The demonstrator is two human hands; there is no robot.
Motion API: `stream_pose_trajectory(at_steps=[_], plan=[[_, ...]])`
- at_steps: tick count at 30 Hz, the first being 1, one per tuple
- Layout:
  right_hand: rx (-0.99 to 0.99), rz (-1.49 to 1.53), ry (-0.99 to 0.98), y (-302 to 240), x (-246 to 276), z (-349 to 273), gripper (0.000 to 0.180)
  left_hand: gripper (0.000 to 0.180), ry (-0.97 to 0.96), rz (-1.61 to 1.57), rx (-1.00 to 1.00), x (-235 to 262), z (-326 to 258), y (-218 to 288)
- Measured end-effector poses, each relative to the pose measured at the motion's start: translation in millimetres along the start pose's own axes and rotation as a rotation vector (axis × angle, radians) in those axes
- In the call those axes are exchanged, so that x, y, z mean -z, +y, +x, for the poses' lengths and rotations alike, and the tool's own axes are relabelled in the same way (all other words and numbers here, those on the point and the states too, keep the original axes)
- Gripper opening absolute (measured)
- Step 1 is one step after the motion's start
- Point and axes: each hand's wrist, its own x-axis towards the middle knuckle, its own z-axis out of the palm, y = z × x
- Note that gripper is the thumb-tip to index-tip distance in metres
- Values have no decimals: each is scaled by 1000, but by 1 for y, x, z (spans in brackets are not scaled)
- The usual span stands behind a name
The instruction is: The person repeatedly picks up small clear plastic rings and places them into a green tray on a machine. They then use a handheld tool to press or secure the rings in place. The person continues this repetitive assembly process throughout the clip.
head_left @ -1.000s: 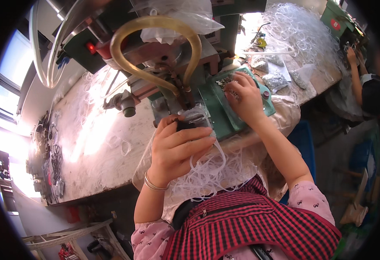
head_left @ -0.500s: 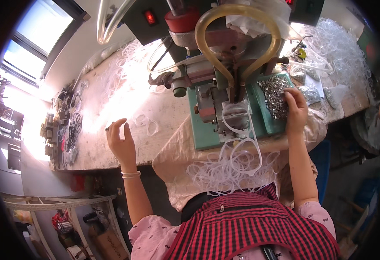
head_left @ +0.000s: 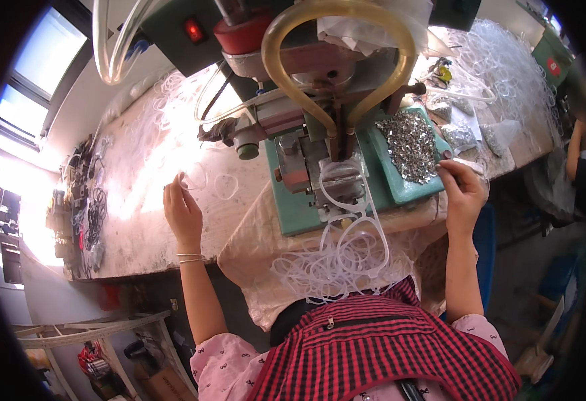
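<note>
While one translucent, whitish, thin-banded loop (head_left: 371, 208) hangs down, a pale tangle of similar loops (head_left: 306, 267) lies below

As I look down through my head view, the hanging loop lies partly over a silvery metal plate (head_left: 343, 190), beneath the ends of a thick amber tube (head_left: 271, 50), and drops past the front edge of a flat green machine base (head_left: 283, 224). It looks smooth and limp, bent into rounded openings, clear along the band and milky where strands cross. The tangle spreads over crumpled beige cloth (head_left: 246, 260) in front of the pale, worn bench (head_left: 126, 247).

My left hand (head_left: 184, 212) is over the bench, well apart from the plate, its fingertips close together near a clear round ring (head_left: 226, 176); I cannot tell whether they grip anything. My right hand (head_left: 465, 197) is just beside a green rectangular tray (head_left: 416, 194) of small, shiny silvery pieces (head_left: 408, 144). Its thumb and forefinger are drawn together; whether a piece sits between them I cannot tell.
</note>
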Motion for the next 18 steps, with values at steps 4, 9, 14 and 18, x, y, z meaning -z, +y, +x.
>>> stream_pose_trajectory(at_steps=[4,9,14,18], plan=[[159,115,-191,-61,-53,9,12,28,166,-75,-11,-2,23,42],[310,35,-307,-77,-112,26,15,26,221,-182,19,-13,17,68],[131,262,-238,-79,-123,-5,31,26,207,-873,261,-24,-29,93],[105,342,-224,-78,-127,-3,39,22,173,-1241,200,3,-7,127]])
